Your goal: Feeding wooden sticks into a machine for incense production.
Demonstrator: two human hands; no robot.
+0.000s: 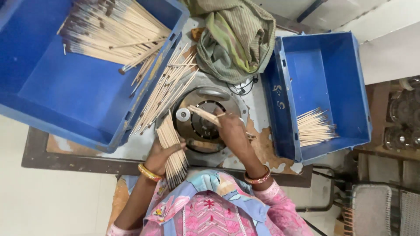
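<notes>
Large blue crate (65, 83) upper left, coated sticks (109, 30) heaped inside. Smaller blue crate (323, 74) right, few bare sticks (315, 127). Striped cloth (236, 39) between crates, crowding machine (205, 118). Loose sticks (166, 87) slant over crate edge. Left hand (159, 157) clenched round stick bundle (173, 150): light, thin, brittle, likely slippery; grip mid-length. Right hand (232, 131) pinches single stick (205, 114) over machine.

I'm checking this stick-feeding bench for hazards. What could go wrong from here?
The right hand feeds a stick right over the round machine, so fingers could get caught. The bundle of sticks in the left hand is loosely fanned and may spill. Loose sticks leaning on the left blue crate could slide into the machine.
</notes>
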